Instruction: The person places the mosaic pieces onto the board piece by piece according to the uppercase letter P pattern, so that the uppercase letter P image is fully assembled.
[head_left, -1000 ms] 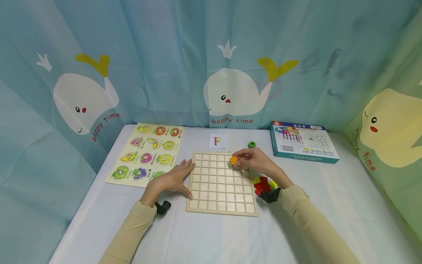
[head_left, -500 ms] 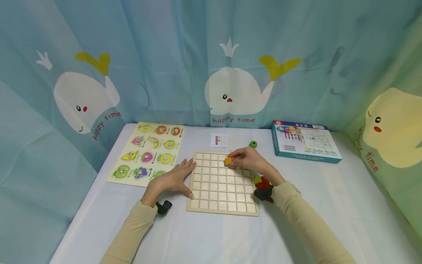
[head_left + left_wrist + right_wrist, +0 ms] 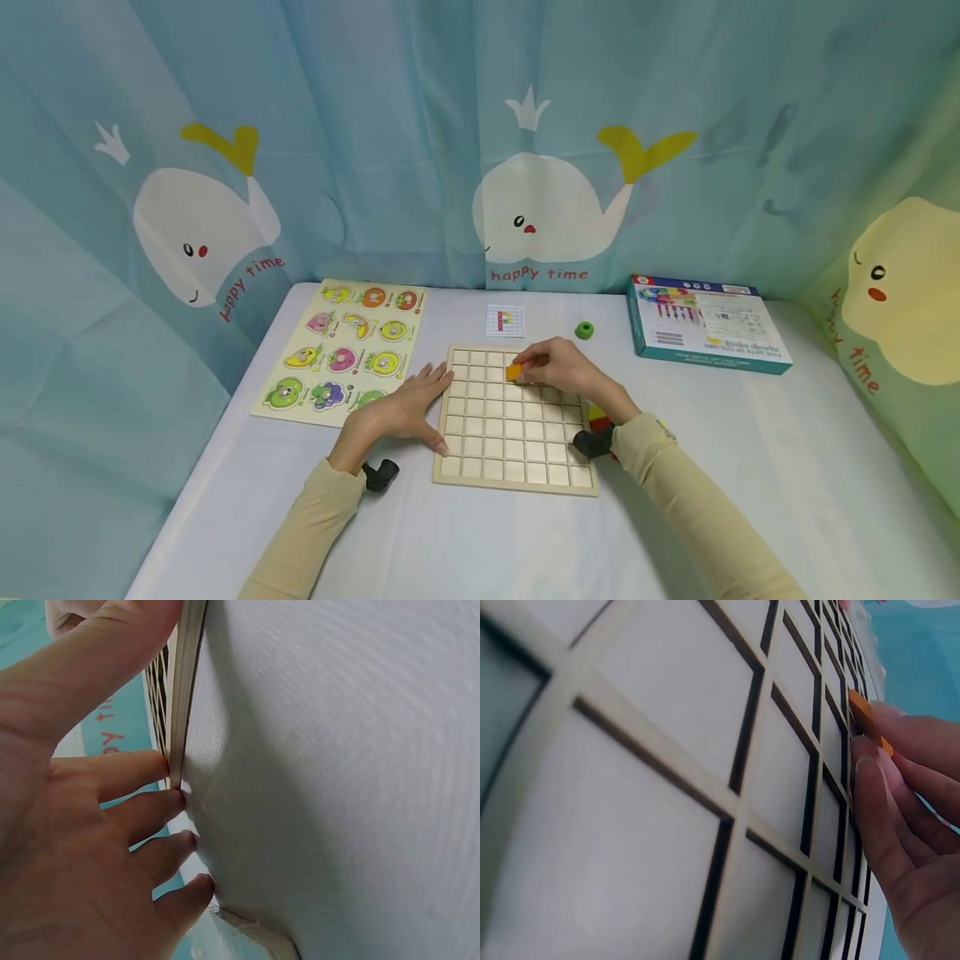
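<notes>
A pale wooden grid board [image 3: 514,450] lies on the table between the hands. Along its left edge rests my left hand [image 3: 408,414], fingers spread and fairly straight; in the left wrist view its fingertips [image 3: 176,799] are right at the board's side. My right hand [image 3: 561,367] pinches an orange square tile [image 3: 513,372] between thumb and fingers over the upper part of the grid. From the right wrist, the orange tile [image 3: 866,716] shows tilted, low at the far grid cells, partly hidden by the fingers.
Red and yellow pieces [image 3: 598,421] lie right of the board, mostly hidden by the right wrist camera. Behind the board are a small printed grid card [image 3: 506,321] and a green bead [image 3: 584,331]. A fruit puzzle board [image 3: 351,337] lies left, a flat box [image 3: 708,325] back right.
My right hand has carried the orange tile leftward over the upper rows and slightly down toward the grid. My left hand has stayed at the board's left edge.
</notes>
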A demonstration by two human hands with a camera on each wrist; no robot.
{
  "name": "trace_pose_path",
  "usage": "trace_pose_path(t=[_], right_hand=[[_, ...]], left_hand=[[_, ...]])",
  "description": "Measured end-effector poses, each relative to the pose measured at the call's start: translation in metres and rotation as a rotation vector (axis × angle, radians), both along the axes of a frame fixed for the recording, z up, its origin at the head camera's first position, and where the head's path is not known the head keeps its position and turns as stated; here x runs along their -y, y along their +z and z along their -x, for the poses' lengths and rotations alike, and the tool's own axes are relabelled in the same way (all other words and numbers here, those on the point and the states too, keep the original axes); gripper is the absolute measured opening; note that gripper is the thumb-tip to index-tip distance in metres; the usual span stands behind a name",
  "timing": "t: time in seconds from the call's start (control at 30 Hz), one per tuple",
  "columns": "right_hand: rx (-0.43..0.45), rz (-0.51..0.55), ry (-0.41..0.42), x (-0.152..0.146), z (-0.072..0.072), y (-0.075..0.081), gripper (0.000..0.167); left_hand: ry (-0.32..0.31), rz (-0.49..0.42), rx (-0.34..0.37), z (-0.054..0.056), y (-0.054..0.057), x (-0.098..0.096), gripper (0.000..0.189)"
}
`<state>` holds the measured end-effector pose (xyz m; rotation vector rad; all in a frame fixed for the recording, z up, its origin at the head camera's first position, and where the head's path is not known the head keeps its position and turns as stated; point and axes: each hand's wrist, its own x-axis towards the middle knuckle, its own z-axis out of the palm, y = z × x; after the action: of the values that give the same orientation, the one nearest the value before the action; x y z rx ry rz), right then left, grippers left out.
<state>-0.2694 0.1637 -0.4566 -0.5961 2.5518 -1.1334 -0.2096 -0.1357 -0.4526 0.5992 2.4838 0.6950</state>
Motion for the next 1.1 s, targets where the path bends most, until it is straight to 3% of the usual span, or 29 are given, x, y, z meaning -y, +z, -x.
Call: trace_pose_path(t=[0.37,1.1], right_hand=[[-0.040,-0.072,0.008,0.007,-0.005,0.001,0.024],[-0.067,-0.092,-0.001,0.004,-0.012,-0.001,0.025]], left_hand=[[0.006,0.002,0.002,-0.004,0.002,0.000,0.121],[0.000,0.013,-0.004,-0.005,-0.001,-0.001,0.122]])
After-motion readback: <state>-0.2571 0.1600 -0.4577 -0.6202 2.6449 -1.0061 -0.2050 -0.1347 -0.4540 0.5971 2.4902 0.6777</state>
